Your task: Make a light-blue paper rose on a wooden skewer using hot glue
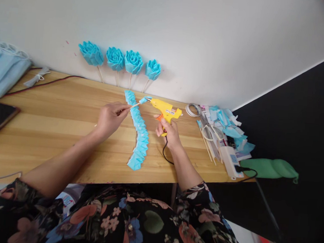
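Floral sleeves (195, 201) along the bottom of the frame. I get the left forearm (66, 159) slanting up toward centre, right forearm (186, 168) steeper, leaning left.

Right hand (170, 133), just right of centre: wrapped around the handle of a yellow hot glue gun (163, 107), a finger at the orange trigger (159, 117), nozzle (147, 99) pointing left. Black cord (164, 149) hangs off the handle.

Left hand (110, 117), left of centre: back of hand up, thumb and fingertips pinched together on a thin pale stick (135, 105) tilted up to the right. Small light-blue wrap (143, 100) on its far end, right by the nozzle; I can't tell if they touch.

Light-blue pleated strip (141, 140) lies on the wooden table (68, 103), mid-frame, running between the hands and up beneath the stick: overlapping pointed folds, jagged edges, gentle curve.

Farthest, upper left to centre: four blue rose-shaped flowers (133, 62) on pale stems against the white wall (185, 44), petals layered, rims pointed.
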The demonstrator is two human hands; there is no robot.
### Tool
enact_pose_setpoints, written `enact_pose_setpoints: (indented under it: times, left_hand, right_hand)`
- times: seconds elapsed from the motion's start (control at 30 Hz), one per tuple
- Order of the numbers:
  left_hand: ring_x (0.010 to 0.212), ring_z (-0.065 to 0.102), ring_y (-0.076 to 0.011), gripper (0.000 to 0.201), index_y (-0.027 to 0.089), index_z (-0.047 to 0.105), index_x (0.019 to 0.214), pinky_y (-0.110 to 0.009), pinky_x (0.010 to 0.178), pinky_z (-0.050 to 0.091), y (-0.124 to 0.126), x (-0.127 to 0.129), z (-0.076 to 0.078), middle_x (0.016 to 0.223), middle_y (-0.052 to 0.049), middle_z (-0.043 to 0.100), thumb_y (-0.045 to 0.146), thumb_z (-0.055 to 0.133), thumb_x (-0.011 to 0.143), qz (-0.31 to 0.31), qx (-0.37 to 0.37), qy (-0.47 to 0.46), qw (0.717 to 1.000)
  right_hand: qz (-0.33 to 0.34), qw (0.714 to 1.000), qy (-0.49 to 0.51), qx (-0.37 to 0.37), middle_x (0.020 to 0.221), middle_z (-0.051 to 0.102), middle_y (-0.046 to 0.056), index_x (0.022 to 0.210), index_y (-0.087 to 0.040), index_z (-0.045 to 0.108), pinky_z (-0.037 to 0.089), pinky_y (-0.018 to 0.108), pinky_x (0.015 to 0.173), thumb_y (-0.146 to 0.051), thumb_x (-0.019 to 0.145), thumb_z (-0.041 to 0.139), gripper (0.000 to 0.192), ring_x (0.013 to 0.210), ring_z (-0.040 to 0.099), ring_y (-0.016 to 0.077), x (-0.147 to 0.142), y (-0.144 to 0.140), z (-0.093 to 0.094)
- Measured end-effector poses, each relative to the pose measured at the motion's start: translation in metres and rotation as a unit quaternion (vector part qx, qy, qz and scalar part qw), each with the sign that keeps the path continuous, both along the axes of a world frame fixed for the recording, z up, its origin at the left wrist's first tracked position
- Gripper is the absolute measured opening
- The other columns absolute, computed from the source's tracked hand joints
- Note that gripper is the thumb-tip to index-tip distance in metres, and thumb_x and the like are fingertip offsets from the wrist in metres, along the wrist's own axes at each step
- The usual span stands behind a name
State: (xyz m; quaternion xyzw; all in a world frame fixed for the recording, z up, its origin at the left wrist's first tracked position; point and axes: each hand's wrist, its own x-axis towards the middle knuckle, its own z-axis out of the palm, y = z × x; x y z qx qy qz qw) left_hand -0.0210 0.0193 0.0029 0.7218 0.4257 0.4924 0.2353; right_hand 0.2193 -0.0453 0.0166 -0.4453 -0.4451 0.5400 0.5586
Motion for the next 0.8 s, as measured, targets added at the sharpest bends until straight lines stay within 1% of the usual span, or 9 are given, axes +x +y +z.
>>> enact_pose_setpoints:
  times: [0.17, 0.33, 0.5, 0.63, 0.8]
  left_hand:
    - [0.07, 0.069, -0.0207, 0.027, 0.026, 0.085, 0.089, -0.032, 0.066, 0.048, 0.0009, -0.0003, -0.0018, 0.08, -0.005, 0.08, 0.039, 0.063, 0.096, 0.0, 0.003, 0.009, 1.0]
    - [0.069, 0.068, -0.0203, 0.025, 0.025, 0.085, 0.089, -0.032, 0.065, 0.047, 0.0006, -0.0003, -0.0024, 0.079, -0.005, 0.079, 0.037, 0.064, 0.096, 0.0, 0.004, 0.005, 1.0]
    - [0.07, 0.068, -0.0205, 0.025, 0.025, 0.084, 0.089, -0.033, 0.066, 0.047, 0.0007, -0.0004, -0.0024, 0.081, -0.005, 0.079, 0.038, 0.064, 0.097, 0.0, 0.003, 0.007, 1.0]
    - [0.067, 0.066, -0.0195, 0.024, 0.025, 0.085, 0.089, -0.032, 0.064, 0.046, 0.0013, -0.0008, -0.0026, 0.077, -0.004, 0.077, 0.036, 0.065, 0.096, 0.005, 0.0, 0.009, 1.0]
    - [0.068, 0.066, -0.0197, 0.024, 0.024, 0.086, 0.092, -0.032, 0.065, 0.046, 0.0017, -0.0011, -0.0033, 0.078, -0.005, 0.077, 0.035, 0.064, 0.096, 0.003, 0.0, 0.008, 1.0]
  right_hand:
    - [0.002, 1.0, -0.012, -0.006, 0.046, 0.045, -0.01, 0.093, -0.019, 0.076, 0.037, 0.03, 0.053, -0.071, 0.074, 0.083, 0.056, 0.044, 0.044, 0.0104, 0.0002, -0.0004, 0.0003]
    - [0.011, 1.0, -0.003, 0.002, 0.046, 0.047, -0.01, 0.096, -0.018, 0.077, 0.037, 0.029, 0.052, -0.066, 0.077, 0.083, 0.052, 0.043, 0.045, 0.0098, 0.0009, -0.0001, -0.0012]
    - [-0.004, 1.0, -0.006, 0.005, 0.046, 0.047, -0.01, 0.094, -0.018, 0.077, 0.038, 0.029, 0.053, -0.067, 0.076, 0.084, 0.052, 0.044, 0.046, 0.0102, 0.0016, 0.0005, -0.0023]
    - [-0.019, 1.0, -0.012, 0.006, 0.046, 0.047, -0.01, 0.094, -0.018, 0.077, 0.039, 0.03, 0.052, -0.07, 0.075, 0.084, 0.056, 0.043, 0.046, 0.01, 0.0015, 0.0005, -0.0016]
    - [-0.016, 1.0, -0.016, 0.004, 0.047, 0.045, -0.01, 0.097, -0.018, 0.079, 0.037, 0.03, 0.052, -0.07, 0.075, 0.083, 0.057, 0.044, 0.044, 0.0097, 0.001, 0.0, 0.0002]
